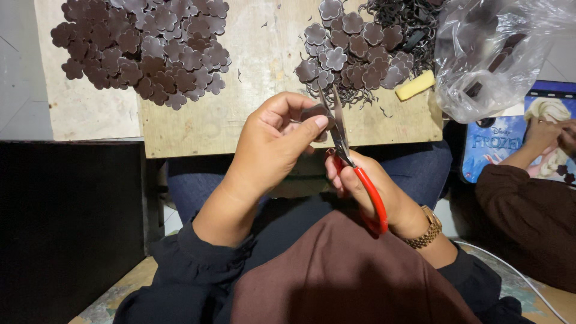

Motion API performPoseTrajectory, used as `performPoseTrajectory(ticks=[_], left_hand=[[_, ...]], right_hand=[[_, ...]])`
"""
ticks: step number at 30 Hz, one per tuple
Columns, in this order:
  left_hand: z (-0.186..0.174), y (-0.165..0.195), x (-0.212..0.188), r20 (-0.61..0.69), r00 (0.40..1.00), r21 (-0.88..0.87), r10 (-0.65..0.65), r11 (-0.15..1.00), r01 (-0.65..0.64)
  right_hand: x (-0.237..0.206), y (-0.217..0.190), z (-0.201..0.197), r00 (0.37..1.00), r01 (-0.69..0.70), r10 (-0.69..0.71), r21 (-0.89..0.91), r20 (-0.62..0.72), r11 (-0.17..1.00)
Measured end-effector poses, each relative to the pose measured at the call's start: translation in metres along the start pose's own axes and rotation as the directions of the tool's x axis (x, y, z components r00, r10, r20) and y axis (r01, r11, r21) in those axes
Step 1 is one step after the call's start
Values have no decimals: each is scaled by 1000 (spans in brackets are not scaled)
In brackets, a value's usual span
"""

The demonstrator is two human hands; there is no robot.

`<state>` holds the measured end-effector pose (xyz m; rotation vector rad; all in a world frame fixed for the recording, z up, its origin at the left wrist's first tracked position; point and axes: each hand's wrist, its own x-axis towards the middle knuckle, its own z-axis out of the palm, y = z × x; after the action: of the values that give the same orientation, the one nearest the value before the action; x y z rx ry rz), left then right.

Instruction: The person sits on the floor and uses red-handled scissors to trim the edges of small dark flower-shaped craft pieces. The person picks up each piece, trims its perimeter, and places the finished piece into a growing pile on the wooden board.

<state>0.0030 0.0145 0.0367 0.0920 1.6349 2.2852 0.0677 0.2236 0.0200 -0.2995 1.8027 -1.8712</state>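
My left hand (pixel 273 141) pinches a small dark brown flower-shaped piece (pixel 313 112) between thumb and fingers, just above the board's near edge. My right hand (pixel 366 186) grips red-handled scissors (pixel 354 162), whose metal blades point up beside that piece and touch its edge. A gold watch sits on my right wrist. Both hands hover over my lap, close together.
A wooden board (pixel 264 54) carries one heap of brown flower shapes (pixel 144 48) at the left and another heap (pixel 354 51) with curly offcuts at the right. A yellow block (pixel 415 86) and a clear plastic bag (pixel 498 54) lie right. Another person's hands (pixel 549 135) are at far right.
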Motion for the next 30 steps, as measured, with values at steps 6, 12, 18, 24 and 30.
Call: performPoseTrajectory(ticks=[6, 12, 18, 24, 30], left_hand=[[-2, -1, 1, 42, 999, -129, 28, 991, -23], [-3, 6, -3, 9, 1000, -81, -6, 997, 7], [-1, 10, -3, -21, 1000, -54, -18, 998, 17], [1, 11, -2, -33, 999, -45, -16, 999, 15], [0, 11, -2, -32, 999, -39, -17, 999, 16]], right_hand=[[1, -1, 2, 998, -8, 4, 83, 56, 996], [-1, -3, 0, 994, -7, -8, 133, 111, 991], [1, -3, -3, 993, -8, 1, 65, 116, 998], [1, -2, -3, 994, -10, 5, 44, 110, 999], [1, -1, -4, 997, -19, 20, -18, 76, 1000]])
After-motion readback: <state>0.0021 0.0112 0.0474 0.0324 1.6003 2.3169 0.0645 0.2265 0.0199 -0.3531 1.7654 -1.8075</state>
